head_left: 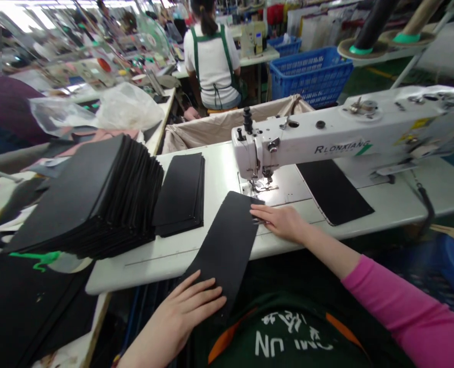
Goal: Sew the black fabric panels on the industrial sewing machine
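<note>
- The left hand is lying palm down with its fingers spread apart, clamping nothing, and its fingertips are resting on the near part of a long black panel.
- The right hand is resting by the panel's far right corner, fingers stretched out and lying close together; a small metal tool is showing under them, and I cannot tell whether the hand is closing on it.
- The black panel is lying between the two hands: leftward and nearer the wearer from the right hand, and reaching up and away from the left.
- Its long axis is running on a slant, from the left hand's fingertips by the wearer's dark apron up to just past the right hand's fingertips.
- The right hand is sitting nearer the far end, the left hand nearer the close end, which is hanging past the edge of the sewing table.
- The far end is pointing at the presser foot, just beyond the right fingertips; whether the two are touching, I cannot tell.
- Left of both hands' line, a low stack of black panels is lying near, its long axis leaning a similar way.
</note>
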Motion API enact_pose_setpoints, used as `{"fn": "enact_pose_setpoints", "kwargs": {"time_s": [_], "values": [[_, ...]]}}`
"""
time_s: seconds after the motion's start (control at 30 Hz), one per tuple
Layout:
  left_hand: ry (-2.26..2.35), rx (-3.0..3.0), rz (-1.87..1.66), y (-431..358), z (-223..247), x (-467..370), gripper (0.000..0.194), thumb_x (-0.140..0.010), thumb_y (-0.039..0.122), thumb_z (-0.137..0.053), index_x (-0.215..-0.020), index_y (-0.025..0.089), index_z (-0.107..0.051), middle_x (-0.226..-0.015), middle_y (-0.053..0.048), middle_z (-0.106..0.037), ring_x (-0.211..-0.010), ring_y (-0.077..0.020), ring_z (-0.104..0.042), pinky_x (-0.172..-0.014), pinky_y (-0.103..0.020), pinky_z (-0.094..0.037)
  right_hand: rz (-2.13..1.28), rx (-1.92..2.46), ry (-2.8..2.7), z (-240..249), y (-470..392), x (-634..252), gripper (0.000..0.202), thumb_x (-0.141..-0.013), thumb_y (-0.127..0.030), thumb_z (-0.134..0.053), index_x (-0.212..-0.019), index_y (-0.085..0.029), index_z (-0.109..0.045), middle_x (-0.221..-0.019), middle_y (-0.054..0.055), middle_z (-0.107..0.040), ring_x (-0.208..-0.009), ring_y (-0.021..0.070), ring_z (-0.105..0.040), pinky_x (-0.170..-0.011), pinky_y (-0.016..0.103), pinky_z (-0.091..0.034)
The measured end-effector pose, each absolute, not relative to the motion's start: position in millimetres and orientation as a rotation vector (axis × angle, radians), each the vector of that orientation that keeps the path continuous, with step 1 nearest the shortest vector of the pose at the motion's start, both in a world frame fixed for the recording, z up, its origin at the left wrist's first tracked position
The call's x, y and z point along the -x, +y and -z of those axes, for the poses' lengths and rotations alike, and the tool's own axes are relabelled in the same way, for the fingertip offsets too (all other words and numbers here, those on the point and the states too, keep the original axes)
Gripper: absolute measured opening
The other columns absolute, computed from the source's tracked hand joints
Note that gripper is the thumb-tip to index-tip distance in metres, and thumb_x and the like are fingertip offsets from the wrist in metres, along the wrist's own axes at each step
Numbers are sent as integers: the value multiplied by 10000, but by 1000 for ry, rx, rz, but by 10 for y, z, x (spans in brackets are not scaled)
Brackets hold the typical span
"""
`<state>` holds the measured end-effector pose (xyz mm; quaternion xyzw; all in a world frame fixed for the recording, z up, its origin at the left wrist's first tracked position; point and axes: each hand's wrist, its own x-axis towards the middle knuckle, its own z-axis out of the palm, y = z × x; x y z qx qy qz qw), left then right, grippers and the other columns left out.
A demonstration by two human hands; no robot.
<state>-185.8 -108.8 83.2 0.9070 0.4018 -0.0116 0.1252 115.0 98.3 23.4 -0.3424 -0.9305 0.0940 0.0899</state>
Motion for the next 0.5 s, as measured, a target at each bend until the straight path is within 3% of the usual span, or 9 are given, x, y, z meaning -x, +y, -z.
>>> {"fn": "enact_pose_setpoints", "kwargs": {"time_s": [0.13,0.2,0.27,0.37,0.43,0.5], "values": [[1272,-2706,-97,-1118,-1210,2181,605,-804,92,-411,-1298,410,-552,-1255,61,-641,-1324,-251,-472,-1188,-603,-180,-366,1124,-2761,-240,561,-1334,510,-892,-248,-477,-1398,-314,-483,-1445,8,-500,-945,206,-687,-711,338,-551],[1376,-2687,-205,-988,-1237,2194,484,-802,97,-433,-1128,382,-649,-1181,50,-680,-1270,-264,-527,-1171,-613,-227,-460,1178,-2679,-232,386,-1456,504,-890,-222,-476,-1387,-304,-496,-1435,21,-512,-971,201,-683,-763,343,-556],[1527,-2577,-366,-784,-1144,2021,386,-822,83,-418,-990,323,-670,-1127,21,-694,-1184,-253,-588,-1118,-568,-361,-583,1167,-2555,-234,274,-1570,504,-898,-201,-466,-1390,-307,-487,-1419,19,-531,-1050,193,-657,-854,346,-543],[1592,-2294,-549,-446,-856,1417,342,-908,99,-372,-1091,258,-614,-1176,-52,-639,-1127,-224,-589,-996,-443,-500,-721,1170,-2244,-248,208,-1720,411,-948,-241,-413,-1337,-294,-532,-1327,29,-608,-1157,198,-598,-952,363,-503],[1510,-2238,-573,-264,-630,923,305,-932,176,-483,-1224,245,-541,-1221,-68,-588,-1152,-224,-546,-1010,-414,-483,-742,1286,-1985,-245,188,-1822,342,-974,-318,-385,-1232,-259,-601,-1171,58,-682,-1063,219,-641,-900,371,-524],[1466,-2246,-569,-141,-423,502,403,-876,233,-636,-1258,220,-506,-1219,-84,-563,-1139,-246,-520,-995,-415,-479,-740,1428,-1805,-218,152,-1931,329,-980,-390,-378,-1099,-235,-642,-1003,66,-714,-913,227,-675,-805,355,-543]]}}
